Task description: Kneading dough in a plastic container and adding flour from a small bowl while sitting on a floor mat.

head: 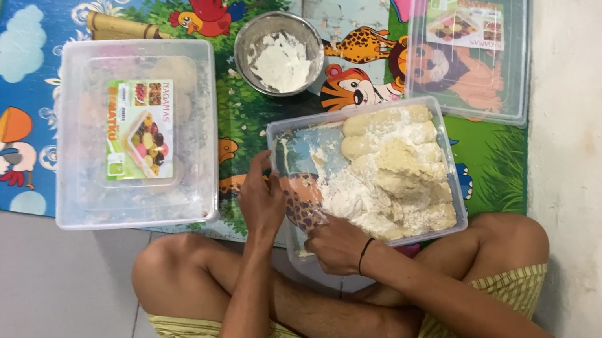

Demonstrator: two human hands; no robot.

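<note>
A clear plastic box (357, 116) stands on the mat in front of my crossed legs, holding several pale dough logs (389, 140) dusted with white flour (345, 200). My left hand (261, 199) rests against the box's left wall, fingers curled on its rim. My right hand (337, 241) reaches into the box's near corner, fingers down in the flour; what they grip is hidden.
A steel bowl (279, 54) with flour sits behind the box. A lidded clear container (135, 130) with a label lies at the left; a loose clear lid (469, 40) at the right. All rest on a colourful animal mat (28, 98) on grey tiles.
</note>
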